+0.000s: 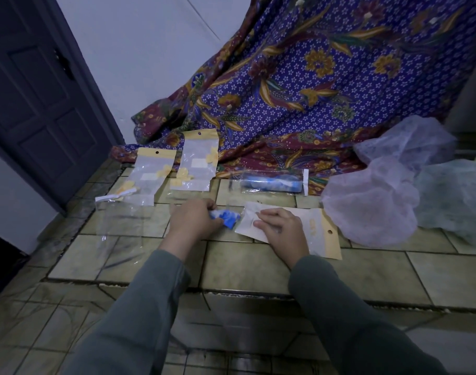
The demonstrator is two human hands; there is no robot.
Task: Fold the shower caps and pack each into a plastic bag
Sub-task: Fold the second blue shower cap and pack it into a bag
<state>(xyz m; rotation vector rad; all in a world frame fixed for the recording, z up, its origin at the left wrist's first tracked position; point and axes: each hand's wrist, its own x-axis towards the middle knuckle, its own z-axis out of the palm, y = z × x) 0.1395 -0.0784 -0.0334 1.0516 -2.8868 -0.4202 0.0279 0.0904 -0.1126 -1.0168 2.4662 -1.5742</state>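
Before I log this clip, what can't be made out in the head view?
- Folded blue cap: mostly hidden in the left hand; fold unclear.
- Plastic bag mouth: covered by the right hand; open or sealed, cannot tell.
- Loose caps: translucent, overlapping, one cut by the right edge; count uncertain.
- Packed bag: too blurred to read contents.

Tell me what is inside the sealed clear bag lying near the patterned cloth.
The sealed clear plastic bag holds a rolled blue shower cap, which fills most of it. The roll hides anything behind it.
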